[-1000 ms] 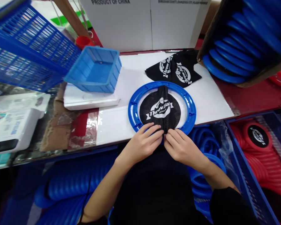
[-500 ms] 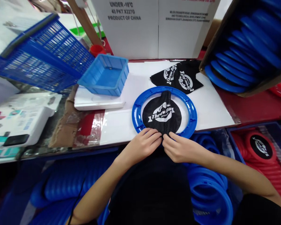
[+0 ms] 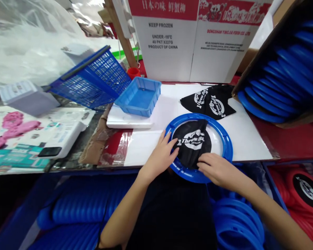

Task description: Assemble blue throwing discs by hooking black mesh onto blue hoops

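A blue plastic ring (image 3: pixel 226 142) lies near the table's front edge. Inside it is a black mesh fabric disc (image 3: pixel 191 142) with white "Throw Ball" print, its right side folded over and white table showing beyond the fold. My left hand (image 3: pixel 163 152) rests on the ring's left side with fingers spread, the tips reaching the fabric's edge. At the lower right of the fabric, my right hand (image 3: pixel 215 170) has its fingers bent together on the cloth's edge, over the ring. More black printed fabric pieces (image 3: pixel 211 102) lie just behind the ring.
A light blue tray (image 3: pixel 139 99) sits on a white block at left, beside a tilted blue basket (image 3: pixel 94 80). At right a carton holds stacked blue rings (image 3: pixel 273 86). Red rings (image 3: pixel 306 191) and more blue rings (image 3: pixel 80 205) are below the table edge. A white carton (image 3: pixel 169 59) stands behind.
My left hand has let go of the fabric's front edge and moved up-left onto the ring, fingers spreading. My right hand has shifted right along the fabric's edge. The camera view has tilted up and left.
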The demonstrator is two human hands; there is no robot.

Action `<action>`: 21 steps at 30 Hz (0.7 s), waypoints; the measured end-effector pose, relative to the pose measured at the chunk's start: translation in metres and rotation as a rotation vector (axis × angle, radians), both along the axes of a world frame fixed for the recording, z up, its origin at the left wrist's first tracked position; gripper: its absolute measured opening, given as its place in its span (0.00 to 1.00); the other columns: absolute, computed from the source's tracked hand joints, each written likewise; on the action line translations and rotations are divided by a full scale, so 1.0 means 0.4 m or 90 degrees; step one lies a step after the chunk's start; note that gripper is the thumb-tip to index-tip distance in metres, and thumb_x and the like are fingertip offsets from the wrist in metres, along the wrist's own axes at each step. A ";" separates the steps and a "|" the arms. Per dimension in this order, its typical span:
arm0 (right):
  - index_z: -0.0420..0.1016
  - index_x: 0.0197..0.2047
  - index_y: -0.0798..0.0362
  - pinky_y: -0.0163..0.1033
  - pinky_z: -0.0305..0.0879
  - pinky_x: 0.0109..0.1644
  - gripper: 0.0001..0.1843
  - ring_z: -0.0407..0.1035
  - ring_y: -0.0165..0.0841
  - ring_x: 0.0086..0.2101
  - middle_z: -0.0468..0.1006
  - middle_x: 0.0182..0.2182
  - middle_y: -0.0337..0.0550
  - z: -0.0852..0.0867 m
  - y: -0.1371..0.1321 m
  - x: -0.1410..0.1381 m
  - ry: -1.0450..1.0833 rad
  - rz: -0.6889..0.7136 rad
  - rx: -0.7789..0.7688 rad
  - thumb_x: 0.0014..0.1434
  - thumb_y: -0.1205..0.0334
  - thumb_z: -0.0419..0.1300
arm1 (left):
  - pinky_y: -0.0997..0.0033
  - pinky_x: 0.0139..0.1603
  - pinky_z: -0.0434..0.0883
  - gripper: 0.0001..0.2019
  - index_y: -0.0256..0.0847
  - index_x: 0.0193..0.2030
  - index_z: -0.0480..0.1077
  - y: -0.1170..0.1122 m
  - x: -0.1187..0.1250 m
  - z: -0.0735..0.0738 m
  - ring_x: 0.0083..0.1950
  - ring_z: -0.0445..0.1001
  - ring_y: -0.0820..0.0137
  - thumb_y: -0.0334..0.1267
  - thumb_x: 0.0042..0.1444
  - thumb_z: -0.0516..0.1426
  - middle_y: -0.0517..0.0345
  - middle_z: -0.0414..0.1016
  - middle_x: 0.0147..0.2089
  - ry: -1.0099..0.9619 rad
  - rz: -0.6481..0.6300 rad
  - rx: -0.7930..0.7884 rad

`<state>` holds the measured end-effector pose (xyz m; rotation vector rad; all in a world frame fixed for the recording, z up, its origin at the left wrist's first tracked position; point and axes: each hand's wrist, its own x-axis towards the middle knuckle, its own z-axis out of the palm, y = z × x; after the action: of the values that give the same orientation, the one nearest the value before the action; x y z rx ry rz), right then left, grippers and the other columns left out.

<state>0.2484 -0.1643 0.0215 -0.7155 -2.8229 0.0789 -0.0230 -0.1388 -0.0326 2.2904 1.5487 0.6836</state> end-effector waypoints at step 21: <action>0.79 0.39 0.52 0.58 0.66 0.67 0.01 0.68 0.45 0.61 0.68 0.60 0.53 -0.083 0.337 -0.019 0.209 -0.132 -0.240 0.65 0.65 0.65 | 0.53 0.56 0.71 0.05 0.40 0.40 0.77 0.287 0.051 0.070 0.52 0.71 0.56 0.37 0.65 0.61 0.48 0.76 0.51 0.058 -0.264 0.037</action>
<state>0.2407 -0.0296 -0.0117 -0.9684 -2.4266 0.6435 -0.0026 -0.0242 -0.0046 2.6027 1.0423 0.5236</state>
